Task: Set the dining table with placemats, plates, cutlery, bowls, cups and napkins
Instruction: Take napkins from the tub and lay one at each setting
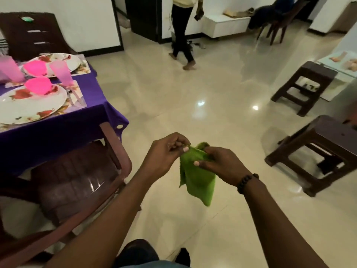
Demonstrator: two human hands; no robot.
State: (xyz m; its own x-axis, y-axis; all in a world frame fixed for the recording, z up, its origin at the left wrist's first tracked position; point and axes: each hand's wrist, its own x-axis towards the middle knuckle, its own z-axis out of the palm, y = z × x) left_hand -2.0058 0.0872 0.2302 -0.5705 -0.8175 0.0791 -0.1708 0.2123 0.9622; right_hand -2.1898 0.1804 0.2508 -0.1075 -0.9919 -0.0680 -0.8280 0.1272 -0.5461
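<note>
Napkin [195, 176]: a green cloth, held in the air over the floor, to the right of the bench and well apart from it; the top edge is bunched, the rest hangs in loose folds to a low corner.
Handling, judged: light, soft and limp; no shape is kept unaided. Breakage is not a concern. A sawtooth edge is suggested at the left side, though blur prevents certainty.
Hold points, judged: the two upper corners, so that the cloth can be spread flat or folded; a hold at mid-cloth would only crumple it.
Left grip [166, 151]: clamped on the upper left edge of the napkin, pinched between thumb and fingers.
Right grip [216, 161]: clamped on the upper right part, thumb laid across the front, fingers behind; a beaded bracelet [246, 182] is worn at the wrist.
Bench [58, 130]: covered in purple cloth; two floral plates [32, 105], pink bowls [37, 88] and pink cups [62, 72] are set on placemats [78, 93]. No napkin is seen at these places.
Seating: a brown chair [77, 182] stands at the near side of the bench.
Surroundings: two dark stools [316, 151] at right; a person [183, 29] stands far off on the floor.
</note>
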